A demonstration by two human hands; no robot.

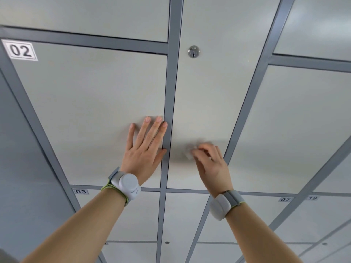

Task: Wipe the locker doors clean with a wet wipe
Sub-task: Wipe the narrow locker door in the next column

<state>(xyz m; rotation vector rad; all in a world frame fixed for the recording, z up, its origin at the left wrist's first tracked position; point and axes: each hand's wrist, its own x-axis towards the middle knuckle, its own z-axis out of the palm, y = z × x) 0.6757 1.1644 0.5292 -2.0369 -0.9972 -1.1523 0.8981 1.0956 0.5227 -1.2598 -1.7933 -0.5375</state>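
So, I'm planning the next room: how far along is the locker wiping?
Done: no door shows it clearly. In hand: right hand holds the wet wipe low against the keyhole door; left hand rests flat on door 02. Left: the keyhole door's upper part, probably door 03.

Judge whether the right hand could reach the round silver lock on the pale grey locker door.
Probably yes: the right hand, holding the white wet wipe, is at the same pale grey locker door as the round silver lock, with only bare panel between.
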